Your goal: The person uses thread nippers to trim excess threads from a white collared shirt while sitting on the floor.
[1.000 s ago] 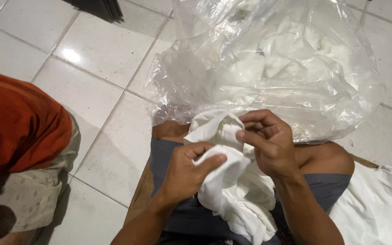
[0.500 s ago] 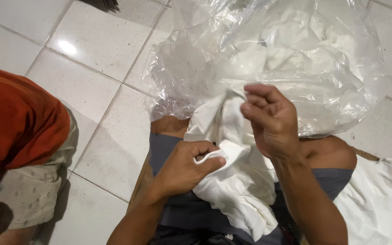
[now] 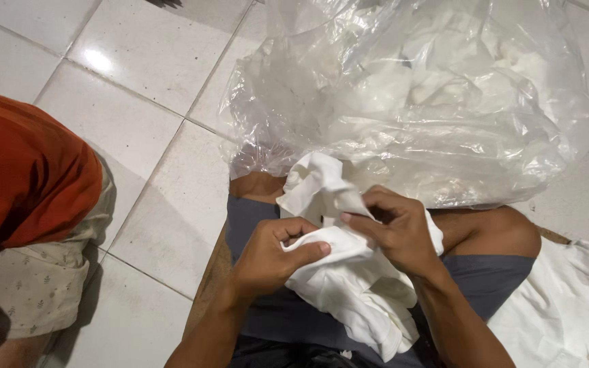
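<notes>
A white cloth [image 3: 349, 286] lies bunched over my lap, one end rising toward a big clear plastic bag [image 3: 410, 95] full of more white fabric. My left hand [image 3: 270, 255] pinches a fold of the cloth between thumb and fingers. My right hand [image 3: 397, 232] grips the same cloth just to the right, its fingers curled over the upper edge. Both hands sit close together above my grey shorts [image 3: 485, 279].
Another person in an orange shirt [image 3: 22, 170] and patterned pale shorts [image 3: 28, 293] sits at the left. More white cloth [image 3: 567, 313] lies on the floor at the lower right. White floor tiles [image 3: 124, 116] surround us.
My right hand, raised with the cloth half a second ago, has come back down beside the left hand. The cloth is bunched lower on my lap.
</notes>
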